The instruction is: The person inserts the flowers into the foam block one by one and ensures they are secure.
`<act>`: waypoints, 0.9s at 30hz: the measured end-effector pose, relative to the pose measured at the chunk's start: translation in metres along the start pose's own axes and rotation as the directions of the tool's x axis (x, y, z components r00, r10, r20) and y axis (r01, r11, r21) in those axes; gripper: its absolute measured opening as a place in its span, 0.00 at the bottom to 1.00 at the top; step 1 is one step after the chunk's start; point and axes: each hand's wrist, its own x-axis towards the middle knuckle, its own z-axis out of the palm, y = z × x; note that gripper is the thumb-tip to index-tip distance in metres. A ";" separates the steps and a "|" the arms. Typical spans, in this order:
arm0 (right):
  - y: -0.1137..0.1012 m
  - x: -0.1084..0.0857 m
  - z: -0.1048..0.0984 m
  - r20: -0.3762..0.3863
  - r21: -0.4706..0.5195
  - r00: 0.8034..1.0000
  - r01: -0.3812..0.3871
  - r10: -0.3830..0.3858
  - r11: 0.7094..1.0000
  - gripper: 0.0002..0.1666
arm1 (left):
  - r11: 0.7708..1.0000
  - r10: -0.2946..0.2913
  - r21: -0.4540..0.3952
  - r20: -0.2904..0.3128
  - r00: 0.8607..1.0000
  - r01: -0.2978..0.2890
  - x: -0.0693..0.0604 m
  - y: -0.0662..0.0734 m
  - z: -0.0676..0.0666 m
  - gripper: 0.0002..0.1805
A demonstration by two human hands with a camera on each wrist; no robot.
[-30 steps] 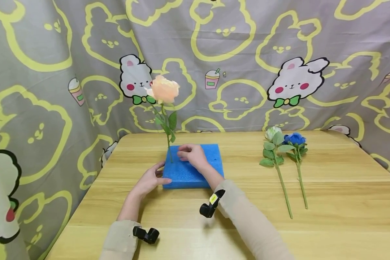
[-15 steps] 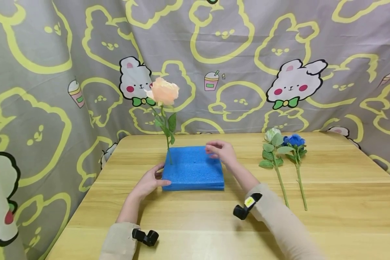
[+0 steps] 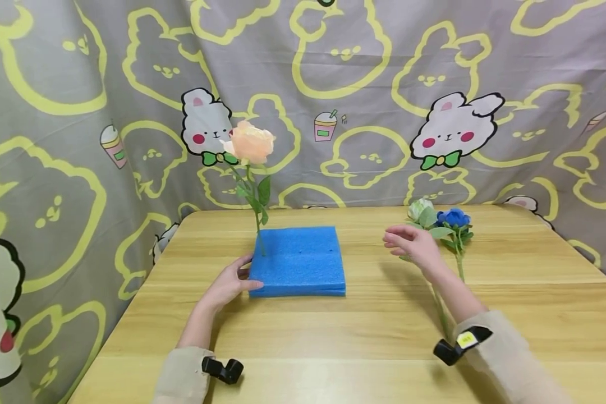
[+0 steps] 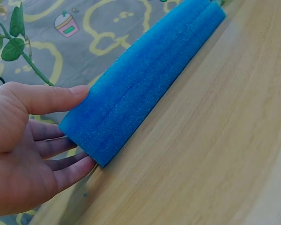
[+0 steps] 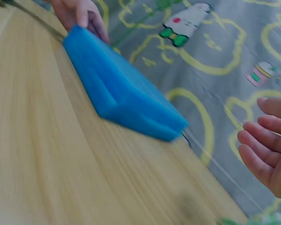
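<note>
My left hand [image 3: 227, 286] holds the left front corner of a blue foam block [image 3: 303, 266]. In the left wrist view the thumb lies along the block's top edge, with the other fingers at its side. A peach artificial rose [image 3: 252, 143] stands upright, its stem in the block's left part. My right hand [image 3: 414, 247] hangs in the air right of the block, fingers loosely bent and holding nothing, as the right wrist view also shows. It partly covers a white-green artificial rose [image 3: 420, 209] lying on the table. Beside that lies a blue artificial flower [image 3: 453, 217].
The wooden table [image 3: 303, 348] reaches back to a grey patterned curtain [image 3: 363, 157], which also hangs along the left side. Small dark marks show on the foam's top. A black camera is strapped on each wrist.
My right hand has moved right from above the foam block, past its right edge, to the two lying flowers. The left hand stays on the block, and the peach rose still stands.
</note>
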 end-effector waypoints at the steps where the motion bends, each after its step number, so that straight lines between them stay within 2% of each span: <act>1: 0.002 -0.004 -0.007 -0.010 -0.010 1.000 -0.001 0.000 1.000 0.29 | 1.000 0.000 0.006 0.000 1.000 0.000 -0.001 0.000 -0.001 0.48; 5: 0.012 -0.017 -0.035 -0.045 -0.073 0.999 -0.010 0.007 0.997 0.30 | 1.000 -0.003 0.014 -0.001 1.000 0.003 -0.003 0.000 -0.002 0.48; 9: 0.023 -0.030 -0.057 -0.038 -0.135 0.999 -0.028 0.023 0.990 0.30 | 1.000 -0.007 0.018 -0.003 1.000 0.007 -0.005 0.001 -0.002 0.47; 16: 0.041 -0.048 -0.076 -0.003 -0.201 0.994 -0.110 0.112 0.973 0.32 | 1.000 -0.020 0.021 -0.003 1.000 0.020 -0.006 -0.001 0.000 0.48; 19: 0.046 -0.052 -0.077 0.011 -0.097 0.978 -0.206 0.208 0.974 0.34 | 1.000 -0.018 0.020 -0.002 1.000 0.018 -0.005 -0.002 -0.001 0.48; 22: 0.051 -0.052 -0.075 0.029 0.042 0.956 -0.292 0.291 0.955 0.34 | 1.000 -0.008 0.015 -0.001 1.000 0.008 -0.004 -0.001 -0.002 0.48; 24: 0.054 -0.051 -0.074 0.048 0.089 0.953 -0.302 0.298 0.949 0.33 | 1.000 0.004 0.018 0.010 1.000 -0.004 -0.003 -0.001 -0.002 0.48; 27: 0.057 -0.051 -0.073 0.083 0.074 0.965 -0.255 0.249 0.964 0.31 | 1.000 0.011 0.016 0.017 1.000 -0.012 -0.001 0.001 -0.002 0.48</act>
